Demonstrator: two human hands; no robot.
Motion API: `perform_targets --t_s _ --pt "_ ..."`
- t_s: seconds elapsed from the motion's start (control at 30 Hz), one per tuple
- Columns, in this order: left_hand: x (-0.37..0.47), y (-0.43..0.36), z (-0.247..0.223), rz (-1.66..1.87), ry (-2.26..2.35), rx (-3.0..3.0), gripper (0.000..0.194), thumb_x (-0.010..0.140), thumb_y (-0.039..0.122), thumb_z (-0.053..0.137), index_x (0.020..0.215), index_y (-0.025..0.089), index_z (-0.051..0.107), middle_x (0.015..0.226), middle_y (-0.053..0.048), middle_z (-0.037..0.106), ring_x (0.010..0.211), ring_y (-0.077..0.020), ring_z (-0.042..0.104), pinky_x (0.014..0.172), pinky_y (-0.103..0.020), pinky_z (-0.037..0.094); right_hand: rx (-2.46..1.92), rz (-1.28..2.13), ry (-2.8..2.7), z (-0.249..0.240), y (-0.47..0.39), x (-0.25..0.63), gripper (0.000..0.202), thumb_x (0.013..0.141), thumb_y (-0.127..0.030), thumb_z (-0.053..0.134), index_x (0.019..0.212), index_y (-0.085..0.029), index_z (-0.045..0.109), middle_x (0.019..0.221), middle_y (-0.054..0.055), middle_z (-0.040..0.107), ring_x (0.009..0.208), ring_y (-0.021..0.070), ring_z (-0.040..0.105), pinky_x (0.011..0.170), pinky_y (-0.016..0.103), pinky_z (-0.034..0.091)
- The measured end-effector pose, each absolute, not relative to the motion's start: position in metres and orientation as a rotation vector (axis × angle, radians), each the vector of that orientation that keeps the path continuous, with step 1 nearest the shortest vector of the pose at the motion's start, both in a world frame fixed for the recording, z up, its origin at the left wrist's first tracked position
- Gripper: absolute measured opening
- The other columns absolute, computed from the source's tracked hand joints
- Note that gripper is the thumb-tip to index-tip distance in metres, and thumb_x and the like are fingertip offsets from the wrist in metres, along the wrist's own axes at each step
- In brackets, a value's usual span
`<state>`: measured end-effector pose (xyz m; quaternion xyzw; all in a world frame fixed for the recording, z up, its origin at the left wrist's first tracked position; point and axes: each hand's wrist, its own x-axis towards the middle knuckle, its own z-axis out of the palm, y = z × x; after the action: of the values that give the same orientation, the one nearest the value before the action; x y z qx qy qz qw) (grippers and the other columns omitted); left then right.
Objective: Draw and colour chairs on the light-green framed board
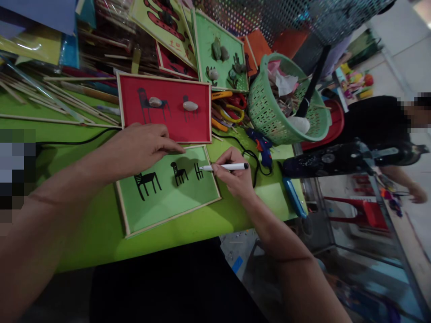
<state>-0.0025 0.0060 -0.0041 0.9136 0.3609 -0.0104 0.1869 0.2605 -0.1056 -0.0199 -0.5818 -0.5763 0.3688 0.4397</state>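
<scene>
A green framed card [175,204] lies on the table with black chair drawings on it. My right hand [235,175] grips a white marker pen [232,166] with a black end, its tip at the rightmost, smallest chair drawing [198,171]. Along the card's upper edge rests my left hand [148,146], fingers stretched out and holding nothing; it partly covers the card's upper left. Just beyond that hand lies a red framed card [161,128] with chair drawings and two pebbles stuck on.
A green basket [261,107] of scraps stands at the back right. Near it are scissors [235,114], a blue glue gun [264,146] with black cord and a blue case [294,197]. Thin sticks [50,101] pile at left. Another person [377,121] is at the right.
</scene>
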Motion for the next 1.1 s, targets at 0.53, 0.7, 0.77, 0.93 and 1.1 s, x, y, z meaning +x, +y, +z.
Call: perform_targets --t_s 0.53,0.7,0.77,0.93,1.1 --pt "-0.0052 0.0080 -0.0089 0.003 1.001 2.572 0.050 0.105 0.025 0.043 0.135 0.036 0.081 0.105 -0.008 0.069 0.098 -0.0267 0.065 0.087 -0.036 0.046 -1.503 0.828 -1.396 -0.0150 -0.1034 0.2586 0.020 0.081 -0.031 0.077 0.074 -0.025 0.059 0.067 -0.005 0.057 0.062 0.0141 0.049 0.059 0.032 0.039" --pt "-0.0055 0.0076 -0.0083 -0.008 0.991 2.582 0.051 0.106 0.025 0.040 0.136 0.034 0.081 0.107 -0.009 0.069 0.100 -0.0272 0.066 0.085 -0.036 0.046 -1.491 0.813 -1.389 -0.0145 -0.1035 0.2598 0.021 0.081 -0.028 0.077 0.073 -0.024 0.058 0.068 -0.005 0.055 0.063 0.0134 0.048 0.060 0.031 0.038" --pt "-0.0054 0.0073 -0.0079 -0.010 0.992 2.583 0.052 0.106 0.024 0.039 0.136 0.034 0.081 0.107 -0.010 0.069 0.101 -0.0276 0.066 0.086 -0.036 0.046 -1.495 0.811 -1.385 -0.0139 -0.1035 0.2598 0.020 0.081 -0.027 0.077 0.073 -0.024 0.058 0.067 -0.005 0.055 0.063 0.0136 0.048 0.060 0.031 0.038" --pt "-0.0044 0.0074 -0.0071 -0.021 0.998 2.584 0.051 0.106 0.024 0.041 0.136 0.035 0.081 0.106 -0.009 0.068 0.099 -0.0270 0.066 0.083 -0.036 0.045 -1.507 0.819 -1.375 -0.0122 -0.1031 0.2586 0.020 0.080 -0.029 0.076 0.072 -0.025 0.058 0.066 -0.005 0.054 0.062 0.0138 0.047 0.060 0.032 0.038" --pt "-0.0051 0.0050 -0.0028 -0.008 0.985 2.582 0.051 0.107 0.021 0.041 0.136 0.032 0.081 0.105 -0.010 0.066 0.100 -0.0261 0.064 0.085 -0.037 0.044 -1.511 0.813 -1.397 -0.0116 -0.1028 0.2593 0.020 0.081 -0.029 0.077 0.073 -0.025 0.059 0.067 -0.004 0.056 0.063 0.0143 0.049 0.060 0.032 0.038"
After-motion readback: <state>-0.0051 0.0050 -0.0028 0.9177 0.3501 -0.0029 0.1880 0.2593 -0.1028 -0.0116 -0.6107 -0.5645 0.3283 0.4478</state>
